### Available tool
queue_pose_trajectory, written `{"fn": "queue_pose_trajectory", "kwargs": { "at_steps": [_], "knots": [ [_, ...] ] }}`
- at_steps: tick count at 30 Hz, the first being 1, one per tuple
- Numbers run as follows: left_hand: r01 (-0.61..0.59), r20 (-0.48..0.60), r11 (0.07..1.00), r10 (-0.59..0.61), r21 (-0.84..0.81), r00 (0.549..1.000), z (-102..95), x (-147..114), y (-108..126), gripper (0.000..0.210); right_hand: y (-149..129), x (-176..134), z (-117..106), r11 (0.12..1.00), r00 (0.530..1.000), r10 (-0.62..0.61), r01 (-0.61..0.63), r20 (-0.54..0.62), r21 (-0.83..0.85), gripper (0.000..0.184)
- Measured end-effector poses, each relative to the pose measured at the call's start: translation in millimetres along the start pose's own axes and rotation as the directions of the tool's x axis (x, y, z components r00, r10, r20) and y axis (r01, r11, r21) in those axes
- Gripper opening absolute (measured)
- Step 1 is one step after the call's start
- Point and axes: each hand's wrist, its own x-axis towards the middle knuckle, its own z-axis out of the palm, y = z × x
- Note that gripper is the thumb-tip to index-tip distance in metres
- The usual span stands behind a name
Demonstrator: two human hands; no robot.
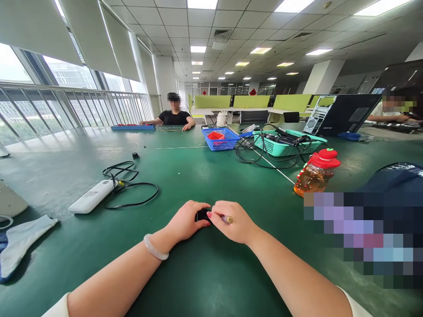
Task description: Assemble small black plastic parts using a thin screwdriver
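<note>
Head view: the left hand (185, 221) has its fingers (202, 223) closed round a black block (201, 215) at the desk (198, 176); the right hand (240, 223) grips a tool (228, 219) beside it; white case (92, 198) and cord (127, 206) lie left, bottle (315, 175) right; blue basket (223, 144) and green basket (279, 150) beyond.

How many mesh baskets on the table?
2 for certain: blue basket straight ahead, red item inside; teal basket to its right, piled with black cables. The blue object by the black computer case is unclear.
</note>
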Motion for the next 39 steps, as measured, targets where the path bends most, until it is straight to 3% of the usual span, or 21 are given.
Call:
{"fn": "queue_pose_trajectory", "kwargs": {
  "at_steps": [6, 16, 25, 33, 39],
  "knots": [
    [-0.026, 0.016, 0.999, 0.025, 0.027, 1.000, -1.5, -1.6, 0.4, 0.031, 0.7, -0.9, 1.7, 0.999, 0.995, -0.052, 0.052, 0.083, 0.005, 0.041],
    [-0.079, 0.030, 0.995, 0.077, 0.061, 0.997, -1.0, -1.5, -4.1, 0.029, 0.3, -4.4, 9.3, 0.994, 0.994, -0.099, 0.101, -0.050, 0.051, 0.045],
    [-0.087, 0.031, 0.995, 0.085, 0.058, 0.996, -1.8, -0.9, -1.5, 0.032, 0.4, -3.5, 15.5, 0.998, 0.999, -0.036, 0.034, 0.028, 0.058, 0.036],
    [-0.097, 0.025, 0.995, 0.097, 0.032, 0.995, -2.6, -1.6, -1.1, 0.034, -3.0, -4.7, 16.5, 0.992, 0.993, -0.119, 0.119, 0.002, -0.036, 0.032],
    [-0.117, 0.021, 0.992, 0.116, 0.039, 0.993, -1.1, -1.4, -3.7, 0.037, -2.7, -5.0, 15.8, 0.995, 0.995, -0.092, 0.091, -0.024, -0.038, 0.033]
  ]
}}
